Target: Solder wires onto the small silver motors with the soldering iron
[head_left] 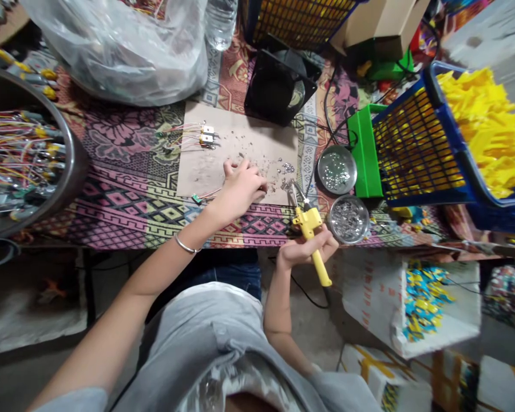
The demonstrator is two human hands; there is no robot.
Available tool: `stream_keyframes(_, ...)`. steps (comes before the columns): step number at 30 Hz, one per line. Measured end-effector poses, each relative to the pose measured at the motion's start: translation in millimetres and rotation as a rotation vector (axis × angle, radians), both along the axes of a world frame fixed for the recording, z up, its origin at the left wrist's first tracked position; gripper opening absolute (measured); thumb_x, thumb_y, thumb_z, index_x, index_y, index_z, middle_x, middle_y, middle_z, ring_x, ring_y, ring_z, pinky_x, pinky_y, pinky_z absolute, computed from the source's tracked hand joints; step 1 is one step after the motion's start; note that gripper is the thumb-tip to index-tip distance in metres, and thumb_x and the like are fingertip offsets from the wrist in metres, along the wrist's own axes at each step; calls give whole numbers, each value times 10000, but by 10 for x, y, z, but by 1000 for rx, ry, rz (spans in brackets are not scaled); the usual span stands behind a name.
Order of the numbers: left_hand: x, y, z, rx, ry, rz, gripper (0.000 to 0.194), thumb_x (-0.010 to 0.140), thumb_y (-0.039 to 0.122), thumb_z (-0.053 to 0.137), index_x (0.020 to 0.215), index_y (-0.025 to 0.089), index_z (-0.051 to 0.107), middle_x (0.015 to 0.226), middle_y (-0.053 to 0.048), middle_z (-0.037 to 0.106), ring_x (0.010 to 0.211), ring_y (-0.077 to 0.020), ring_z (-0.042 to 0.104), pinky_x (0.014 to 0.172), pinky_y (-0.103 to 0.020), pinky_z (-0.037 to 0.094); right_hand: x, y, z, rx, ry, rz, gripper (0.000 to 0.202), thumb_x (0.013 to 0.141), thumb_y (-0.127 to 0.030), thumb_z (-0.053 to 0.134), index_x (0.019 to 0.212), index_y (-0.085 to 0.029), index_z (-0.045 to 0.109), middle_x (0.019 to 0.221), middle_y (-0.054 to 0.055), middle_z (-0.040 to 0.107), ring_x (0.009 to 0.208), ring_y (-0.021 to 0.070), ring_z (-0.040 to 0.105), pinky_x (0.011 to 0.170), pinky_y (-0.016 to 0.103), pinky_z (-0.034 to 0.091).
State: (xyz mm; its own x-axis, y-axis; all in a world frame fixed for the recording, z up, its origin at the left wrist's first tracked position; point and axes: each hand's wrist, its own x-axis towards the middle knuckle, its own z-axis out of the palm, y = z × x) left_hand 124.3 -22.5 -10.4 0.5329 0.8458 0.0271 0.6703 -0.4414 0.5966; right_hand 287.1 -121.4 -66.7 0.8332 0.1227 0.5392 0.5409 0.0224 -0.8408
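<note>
My left hand (244, 187) is over a stained cardboard sheet (240, 121), its fingers bent down and closed. What they hold, if anything, is hidden beneath them. Thin wires run out from under this hand to a small green circuit board (196, 198). My right hand (309, 247) is wrapped round a yellow soldering gun (309, 223), whose metal tip points at small shiny bits (288, 184) near the cardboard's right edge. Two small white-and-black parts with wires (206, 135) lie side by side at the upper left of the cardboard.
Two round dishes of small metal pieces (337, 169) (349, 219) sit right of the cardboard. A black fan (281, 83) stands behind it. Blue baskets (420, 146) with yellow parts are at right; a metal bowl (75, 160) of wired parts is at left.
</note>
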Motion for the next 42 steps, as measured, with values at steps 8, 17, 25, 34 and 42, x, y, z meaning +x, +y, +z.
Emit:
stream_keyframes(8,-86,87,82,-74,-2,80,102,959,171,791,991,263,822,1113,-64,780,1232,-365,562,1071,-665,305,-29,-14,-8,36,8,42,258,995,-443,564,834,-251,506,788,-11,539,739,165,600,732,364,535)
stream_keyframes(17,-92,131,-13,-13,6,130,102,1010,203,733,1035,249,821,1096,-88,758,1213,-353,552,1080,-642,279,-31,3,13,147,82,90,273,963,-440,635,803,-240,541,760,-20,530,715,155,578,713,343,502)
stream_keyframes(25,-68,122,53,-74,39,142,131,1055,218,683,1012,214,807,1138,-80,750,1274,-336,532,1109,-604,234,-73,-3,72,66,119,61,290,982,-476,574,807,-254,512,777,-14,527,744,170,587,739,382,517)
stream_keyframes(34,-119,137,76,-64,71,38,72,1011,246,758,995,249,828,1125,-72,735,1235,-316,523,1093,-584,229,-57,8,50,76,135,78,279,978,-461,560,804,-263,469,768,-17,511,737,174,587,762,399,524)
stream_keyframes(42,-91,120,101,-56,89,60,85,1008,224,756,934,201,791,1105,-72,744,1201,-298,528,1110,-593,229,-72,7,94,78,122,78,270,981,-449,570,803,-262,491,768,-13,511,721,171,569,741,397,514)
